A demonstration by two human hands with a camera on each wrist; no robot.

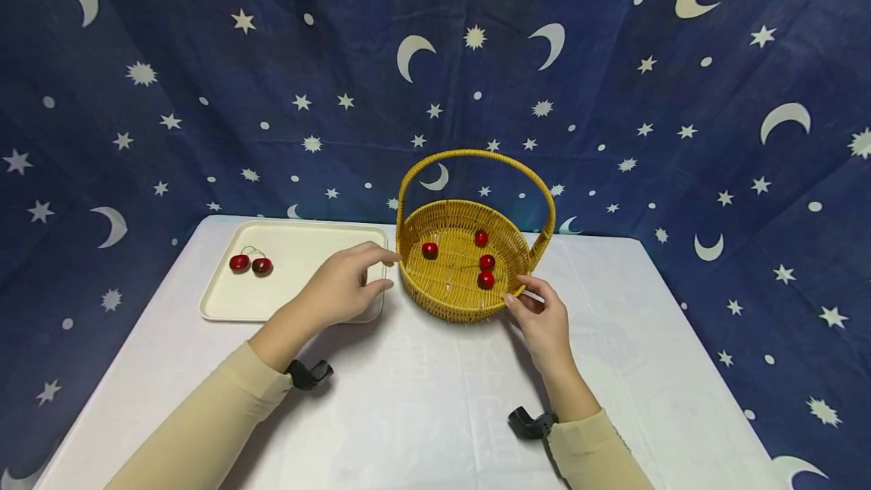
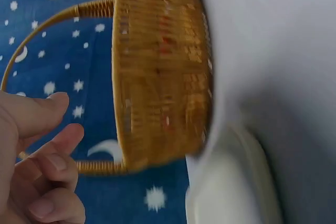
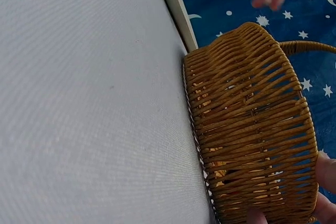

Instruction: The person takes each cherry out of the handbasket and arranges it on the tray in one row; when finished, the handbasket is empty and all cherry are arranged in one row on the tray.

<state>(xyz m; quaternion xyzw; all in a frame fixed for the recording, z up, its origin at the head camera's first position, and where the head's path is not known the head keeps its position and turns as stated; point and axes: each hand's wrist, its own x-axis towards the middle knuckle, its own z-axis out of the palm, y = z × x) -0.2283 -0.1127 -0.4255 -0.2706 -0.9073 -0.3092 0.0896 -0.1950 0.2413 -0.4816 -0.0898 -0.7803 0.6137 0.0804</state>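
Observation:
A yellow-brown wicker basket [image 1: 449,308] with a tall hoop handle stands on the table, several red cherries [image 1: 481,238] lying apart inside it. My right hand [image 1: 544,320] holds the basket's front right rim between thumb and fingers; the right wrist view shows fingertips [image 3: 326,172] at that rim. Close by the left rim is my left hand [image 1: 340,284], its thumb and forefinger parted with nothing between them. In the left wrist view the left hand [image 2: 42,156] appears beside the basket's handle.
Left of the basket lies a cream rectangular tray [image 1: 299,235], partly behind my left forearm. Two stemmed cherries [image 1: 261,267] sit on its left side. A white cloth [image 1: 422,414] covers the table. Dark blue curtain [image 1: 367,59] with moons and stars hangs behind.

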